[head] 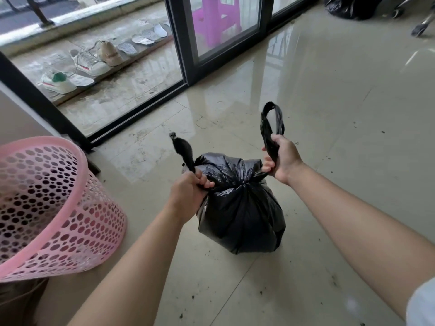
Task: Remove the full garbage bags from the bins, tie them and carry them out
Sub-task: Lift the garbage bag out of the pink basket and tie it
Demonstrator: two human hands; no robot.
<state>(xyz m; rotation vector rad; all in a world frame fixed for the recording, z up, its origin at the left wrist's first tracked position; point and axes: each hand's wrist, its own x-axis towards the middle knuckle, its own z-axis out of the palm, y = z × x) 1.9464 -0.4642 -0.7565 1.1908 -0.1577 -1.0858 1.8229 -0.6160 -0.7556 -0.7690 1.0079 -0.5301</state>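
A full black garbage bag [242,208] stands on the tiled floor in the middle of the view, its neck gathered into a knot at the top. My left hand [188,191] grips the bag's left handle strip, whose end sticks up past my fist. My right hand [281,158] grips the right handle, which rises above it as a loop. The two handles are pulled apart to either side of the knot. A pink perforated plastic bin [54,208] stands at the left, with no bag visible in it.
A dark-framed sliding glass door [186,55] runs across the back, with shoes [89,64] and insoles on the balcony ledge beyond. Another black bag [350,7] lies at the far top right beside chair legs [419,29]. Small debris dots the glossy floor.
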